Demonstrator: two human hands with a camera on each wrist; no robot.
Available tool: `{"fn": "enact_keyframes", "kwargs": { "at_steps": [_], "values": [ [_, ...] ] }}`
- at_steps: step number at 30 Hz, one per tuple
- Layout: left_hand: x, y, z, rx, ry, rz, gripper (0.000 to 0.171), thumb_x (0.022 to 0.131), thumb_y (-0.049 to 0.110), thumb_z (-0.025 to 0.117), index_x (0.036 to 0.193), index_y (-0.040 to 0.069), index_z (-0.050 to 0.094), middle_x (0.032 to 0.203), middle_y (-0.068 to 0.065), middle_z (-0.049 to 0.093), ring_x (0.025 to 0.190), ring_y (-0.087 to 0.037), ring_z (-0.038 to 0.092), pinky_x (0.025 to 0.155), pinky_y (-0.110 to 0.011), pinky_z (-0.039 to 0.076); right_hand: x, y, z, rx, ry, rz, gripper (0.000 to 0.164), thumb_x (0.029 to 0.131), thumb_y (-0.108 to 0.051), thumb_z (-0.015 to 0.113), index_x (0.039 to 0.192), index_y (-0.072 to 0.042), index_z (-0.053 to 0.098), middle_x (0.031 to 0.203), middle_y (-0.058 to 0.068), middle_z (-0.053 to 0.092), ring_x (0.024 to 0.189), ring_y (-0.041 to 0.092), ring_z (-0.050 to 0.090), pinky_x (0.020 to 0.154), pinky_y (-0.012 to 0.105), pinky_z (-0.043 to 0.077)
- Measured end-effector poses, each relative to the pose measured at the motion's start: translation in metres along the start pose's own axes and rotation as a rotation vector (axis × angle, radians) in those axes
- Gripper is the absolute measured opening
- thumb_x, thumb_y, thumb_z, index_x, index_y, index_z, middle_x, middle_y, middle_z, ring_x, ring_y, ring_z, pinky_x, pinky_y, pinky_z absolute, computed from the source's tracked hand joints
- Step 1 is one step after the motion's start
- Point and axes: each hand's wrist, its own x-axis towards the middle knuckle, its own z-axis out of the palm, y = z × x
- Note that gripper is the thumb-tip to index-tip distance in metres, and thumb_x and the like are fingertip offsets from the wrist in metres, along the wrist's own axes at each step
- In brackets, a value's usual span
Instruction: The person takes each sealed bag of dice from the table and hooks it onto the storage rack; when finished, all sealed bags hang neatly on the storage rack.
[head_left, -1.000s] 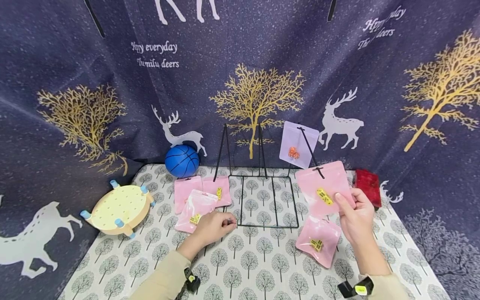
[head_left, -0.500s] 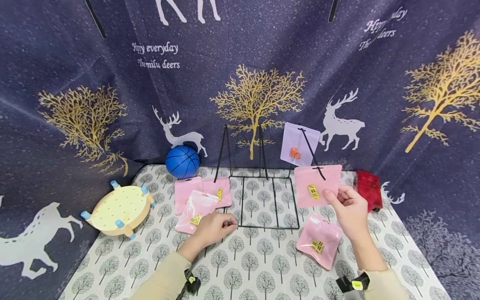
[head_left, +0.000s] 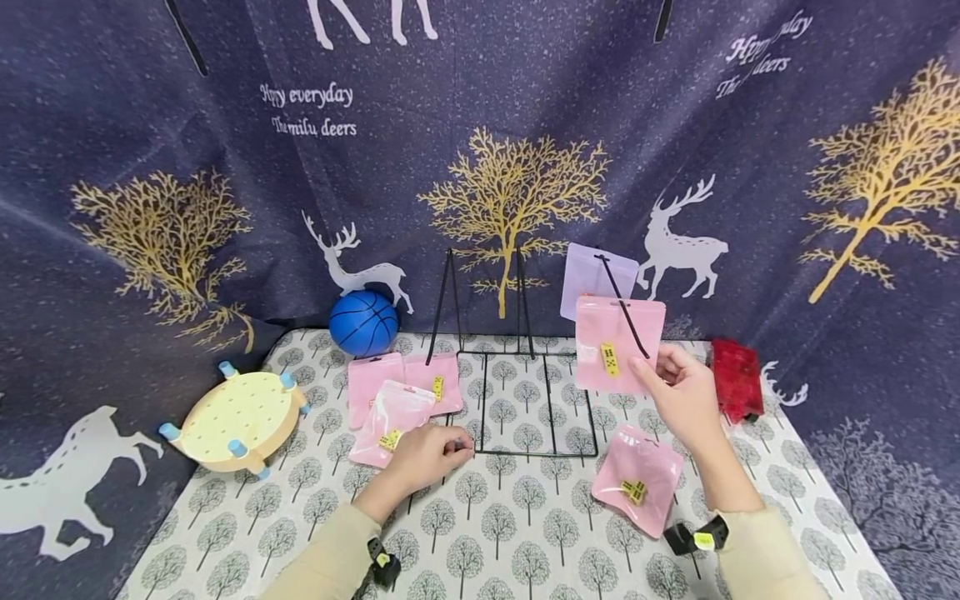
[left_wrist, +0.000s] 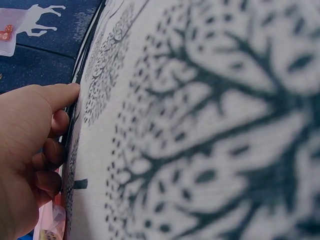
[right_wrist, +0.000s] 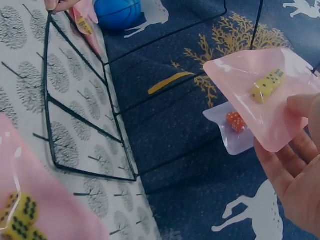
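Bag (head_left: 596,333), pink and upright, is pinched at its lower right edge by the right hand (head_left: 682,396), thumb in front and fingers curled behind. From my head view it partly covers the purple bag (head_left: 588,271) behind it, and a black prong (head_left: 634,332) of the rack (head_left: 536,453) crosses its face from the top edge downward. I read the prong as running through the slot at the top, but the slot is too small for me to be certain.

The left hand (head_left: 423,454) has its fingers curled in, thumb and forefinger closed on the rack's near left corner; I take that as steadying the wire.

I expect the bag to be very light and limp. The film looks glossy, so I would count on some slip under the thumb, and on the sheet bending if pushed. The yellow dice (head_left: 609,359) inside look hard and sturdy; their loose weight could shift or make the bag swing. The slot strikes me as the weak spot, likely to crease or tear if dragged. I favour a flat pinch on the side edge, away from dice and slot, much as this hand has it.
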Motion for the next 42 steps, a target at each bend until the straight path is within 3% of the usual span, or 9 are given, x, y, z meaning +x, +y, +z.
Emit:
{"fn": "enact_keyframes", "kwargs": {
  "at_steps": [7,11,15,19,24,33,42],
  "values": [
    [0.000,0.000,0.001,0.003,-0.002,-0.009,0.004,0.087,0.041,0.067,0.091,0.039,0.067,0.059,0.023,0.049,0.051,-0.001,0.045,0.045,-0.023,0.037,0.015,0.002,0.008,0.031,-0.026,0.037,0.019,0.087,-0.010,0.071,0.093,0.005,0.061,0.082,0.010,0.070,0.064,0.005,0.059,0.056,0.015,0.046],
    [0.000,0.000,0.001,-0.003,0.003,-0.007,0.003,0.087,0.041,0.067,0.090,0.039,0.067,0.058,0.022,0.048,0.051,-0.001,0.044,0.045,-0.024,0.036,0.023,0.006,0.013,0.009,-0.005,0.073,0.022,0.086,-0.015,0.072,0.091,0.003,0.060,0.076,0.006,0.068,0.060,0.003,0.055,0.055,0.015,0.044],
    [-0.001,-0.001,0.000,-0.007,0.004,-0.008,0.004,0.087,0.041,0.067,0.090,0.039,0.067,0.058,0.022,0.048,0.050,-0.002,0.044,0.044,-0.024,0.036,0.030,0.008,0.016,-0.029,0.012,0.080,0.024,0.086,-0.017,0.072,0.091,0.003,0.060,0.074,0.014,0.065,0.060,0.005,0.053,0.055,0.015,0.042],
    [-0.001,-0.001,0.000,-0.008,0.004,-0.009,0.004,0.088,0.041,0.067,0.090,0.039,0.067,0.058,0.021,0.049,0.050,-0.001,0.044,0.043,-0.024,0.036,0.035,0.009,0.020,-0.039,0.029,0.062,0.024,0.086,-0.013,0.071,0.092,0.007,0.060,0.078,0.024,0.064,0.066,0.011,0.059,0.063,0.013,0.046],
    [-0.001,0.000,0.000,-0.008,-0.003,-0.005,0.004,0.088,0.041,0.067,0.091,0.038,0.068,0.059,0.022,0.049,0.050,-0.001,0.044,0.044,-0.023,0.036,0.040,0.012,0.024,-0.035,0.050,0.039,0.023,0.087,-0.011,0.070,0.093,0.009,0.061,0.083,0.026,0.065,0.073,0.016,0.062,0.073,0.016,0.049],
    [0.000,0.001,-0.001,-0.013,-0.013,-0.010,0.005,0.088,0.040,0.067,0.092,0.037,0.068,0.060,0.022,0.049,0.051,-0.001,0.045,0.045,-0.023,0.037,0.048,0.021,0.027,0.033,0.052,0.053,0.024,0.087,-0.011,0.070,0.093,0.010,0.061,0.081,0.027,0.064,0.062,0.016,0.057,0.056,0.017,0.046],
    [0.000,0.001,-0.002,-0.018,-0.007,0.000,0.006,0.087,0.039,0.068,0.091,0.034,0.068,0.061,0.021,0.050,0.053,-0.001,0.045,0.046,-0.024,0.037,0.049,0.037,0.024,0.074,0.039,0.121,0.027,0.087,-0.015,0.070,0.098,0.009,0.061,0.086,0.019,0.068,0.069,0.011,0.065,0.063,0.019,0.052]
  ]
}}
